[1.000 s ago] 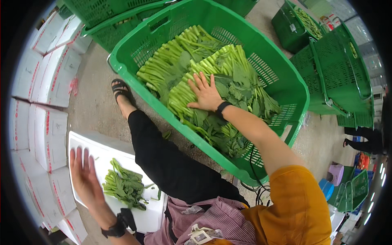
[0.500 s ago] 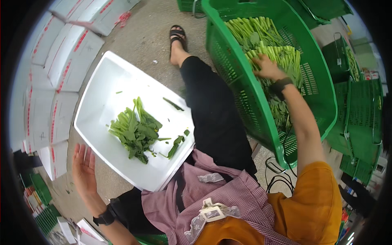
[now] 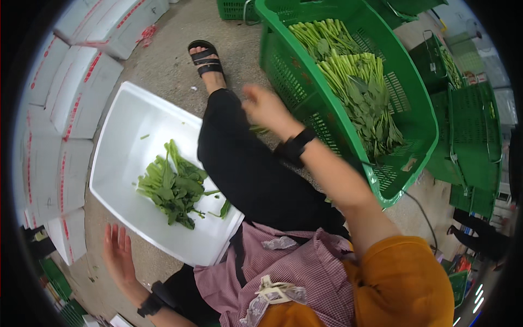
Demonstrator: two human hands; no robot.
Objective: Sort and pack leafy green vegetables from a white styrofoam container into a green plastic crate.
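The right hand [image 3: 264, 109], blurred, grips a few green stems [image 3: 259, 129] beside the green basket [image 3: 283, 71]; the left hand [image 3: 117, 256] hovers empty, fingers spread wide, near the white box [image 3: 122, 125].

White boxes with red tape [image 3: 65, 103] are stacked along the concrete floor [image 3: 174, 60]; more green crates [image 3: 471, 141] stand apart.

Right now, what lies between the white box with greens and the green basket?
In the head view, the person's leg in black trousers lies between the white box and the green basket; the right hand hovers above it.
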